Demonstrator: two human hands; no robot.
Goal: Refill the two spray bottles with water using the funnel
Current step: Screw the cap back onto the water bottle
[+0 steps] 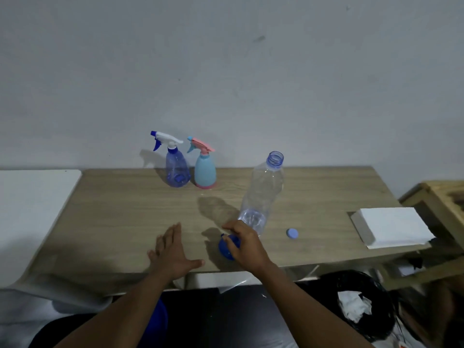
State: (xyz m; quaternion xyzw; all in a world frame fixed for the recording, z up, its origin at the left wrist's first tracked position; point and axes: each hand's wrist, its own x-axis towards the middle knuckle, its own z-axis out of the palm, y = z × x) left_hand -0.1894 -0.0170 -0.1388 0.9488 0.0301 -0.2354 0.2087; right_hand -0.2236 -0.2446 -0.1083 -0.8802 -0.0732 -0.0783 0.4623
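Note:
Two spray bottles stand with their heads on at the back of the wooden table (pixel 120 212): a clear blue one (pixel 176 169) with a white and blue trigger, and a light blue one (pixel 205 172) with a pink trigger. A clear water bottle (pixel 263 192) stands uncapped, with a little water at its bottom. Its blue cap (pixel 292 233) lies to its right. My right hand (pixel 244 243) grips the blue funnel (pixel 225 248) on the table near the front edge. My left hand (pixel 173 252) rests flat on the table, fingers spread.
A stack of white napkins (pixel 393 226) lies at the table's right end. A wooden frame (pixel 442 197) stands to the right. A black bag with white paper (pixel 361 305) sits on the floor. A white surface (pixel 32 202) adjoins the table's left side.

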